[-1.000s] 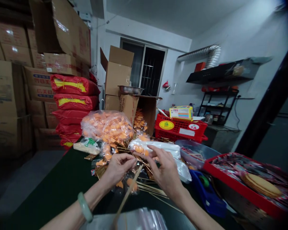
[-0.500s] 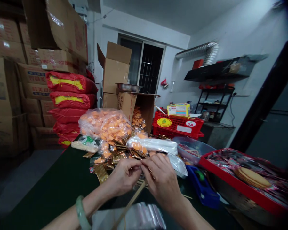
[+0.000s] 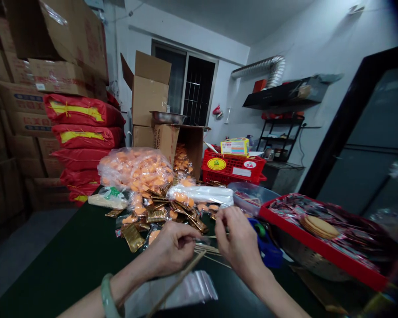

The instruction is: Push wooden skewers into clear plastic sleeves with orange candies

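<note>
My left hand (image 3: 174, 246) is closed in a pinch, with a small clear piece of plastic (image 3: 204, 240) at its fingertips. A flat wooden stick (image 3: 177, 282) slants just below these fingers; whether they grip it is unclear. To the right, my right hand (image 3: 238, 240) is raised with its fingers curled together; anything in them is hidden. It is close to a blue tape dispenser (image 3: 269, 247). Several thin sticks (image 3: 209, 250) lie between the hands. Clear plastic sleeves (image 3: 189, 289) lie in front on the dark green table (image 3: 66, 260).
Gold packets (image 3: 132, 236) and a bag of orange pieces (image 3: 135, 170) are piled behind my hands. On the right, a red-rimmed tray (image 3: 321, 247) bears wrapped packets and round tan biscuits (image 3: 319, 226). A red crate (image 3: 234, 167) stands at the back. Red sacks (image 3: 86, 137) and cartons are stacked left.
My hands have come apart, the right one moving right towards the tape dispenser. A clear piece now shows at my left fingertips. The view has shifted slightly right.
</note>
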Demonstrator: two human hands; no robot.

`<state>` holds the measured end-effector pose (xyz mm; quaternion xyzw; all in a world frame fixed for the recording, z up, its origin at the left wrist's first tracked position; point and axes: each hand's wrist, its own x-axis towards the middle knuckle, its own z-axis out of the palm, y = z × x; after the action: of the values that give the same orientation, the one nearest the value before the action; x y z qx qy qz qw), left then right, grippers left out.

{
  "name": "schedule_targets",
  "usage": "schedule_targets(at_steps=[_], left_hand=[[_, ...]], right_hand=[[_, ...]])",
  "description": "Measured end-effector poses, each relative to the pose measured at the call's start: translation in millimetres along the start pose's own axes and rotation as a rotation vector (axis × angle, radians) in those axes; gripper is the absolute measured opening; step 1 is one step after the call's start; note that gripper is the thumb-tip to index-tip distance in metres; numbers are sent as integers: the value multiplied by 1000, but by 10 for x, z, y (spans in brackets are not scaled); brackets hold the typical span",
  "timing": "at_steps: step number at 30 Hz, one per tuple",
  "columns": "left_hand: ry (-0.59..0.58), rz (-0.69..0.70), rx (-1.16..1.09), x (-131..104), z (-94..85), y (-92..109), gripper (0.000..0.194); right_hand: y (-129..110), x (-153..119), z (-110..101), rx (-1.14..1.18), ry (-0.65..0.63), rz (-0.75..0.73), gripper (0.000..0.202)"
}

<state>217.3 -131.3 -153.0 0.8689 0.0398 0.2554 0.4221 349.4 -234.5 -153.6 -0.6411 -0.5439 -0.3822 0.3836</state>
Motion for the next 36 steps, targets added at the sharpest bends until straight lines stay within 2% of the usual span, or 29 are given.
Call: schedule_targets(at_steps=[2, 4, 7, 9, 11, 15, 17, 19, 23, 27, 33, 36], left_hand=[[26, -90, -108, 17, 13, -6, 23], [69, -147, -192, 43, 39, 6, 23], [63, -135, -257, 63, 92, 75, 20], [17, -89, -242, 49, 120, 137, 19], [-5, -11, -117, 16, 134, 183, 19], [-14, 160, 321, -58, 140, 176, 17], [-36, 173, 480, -81, 144, 150, 14], [-69, 157, 542, -91, 149, 141, 11], [-125, 124, 473, -78, 151, 180, 13], [-161, 107, 435, -53, 151, 231, 14], [-78, 32, 313, -17, 184, 260, 17], [-60, -46, 224, -13, 183, 235, 19]], right_hand=[[23, 1, -121, 34, 77, 10, 13], [-35, -17, -229, 90, 98, -70, 7], [-192, -74, -275, 118, 33, -176, 12], [-265, -117, -231, 93, 13, -166, 11], [-286, -158, -172, 85, 6, -137, 12], [-254, -223, -125, 100, -84, -100, 18], [-235, -242, -142, 105, -153, -105, 20], [-217, -252, -171, 119, -211, -123, 22], [-187, -272, -212, 138, -266, -64, 22], [-199, -319, -204, 16, -201, -70, 25], [-259, -322, -103, 6, -159, 11, 23], [-142, -260, -69, 34, -90, 60, 22]])
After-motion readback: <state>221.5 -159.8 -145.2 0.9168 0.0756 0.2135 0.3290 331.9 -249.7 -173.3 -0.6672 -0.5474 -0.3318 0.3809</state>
